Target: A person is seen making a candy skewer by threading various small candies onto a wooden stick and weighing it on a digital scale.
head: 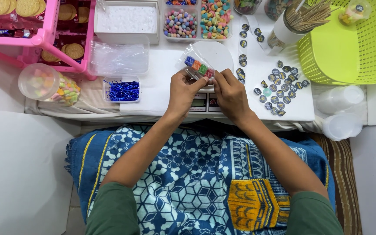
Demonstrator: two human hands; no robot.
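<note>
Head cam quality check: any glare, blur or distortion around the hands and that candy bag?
Head view: even, soft light with faint shadows; both hands, left hand and right hand, sharp, no motion blur. Clear candy bag shows slight sheen, but the coloured sweets stay readable. White table is bright, near washed out. Mild wide-angle bending at the edges, seen on the green basket.

Open table (162, 98) strip left of the scale (205, 103); blue twist-tie tray (122, 90) and candy jar (48, 85) block farther left, scattered round stickers (279, 89) and green basket (349, 48) crowd the right.
</note>
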